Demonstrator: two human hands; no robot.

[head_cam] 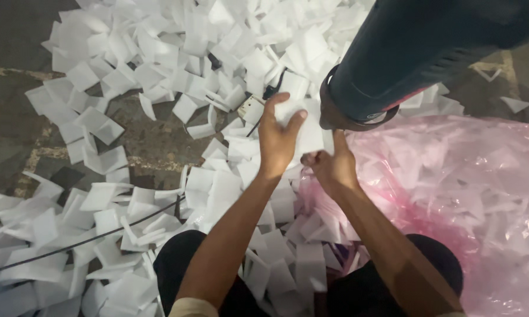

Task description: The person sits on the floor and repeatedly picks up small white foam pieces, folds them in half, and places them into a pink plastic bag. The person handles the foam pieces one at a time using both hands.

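My left hand (278,134) grips a stack of white foam squares (307,136) from the top, thumb on the right side. Just to the right and lower, my right hand (331,163) is curled around the bottom edge of the same stack. The stack is held in the air above a heap of loose white foam squares (159,64) that covers the floor. My knees in dark trousers (179,264) show at the bottom edge.
A pink see-through plastic bag (470,194) filled with foam squares lies at the right. Another person's leg in dark trousers (405,53) stands just beyond my hands. A black cable (82,242) crosses the pile at the left. Grey concrete floor (153,141) shows between pieces.
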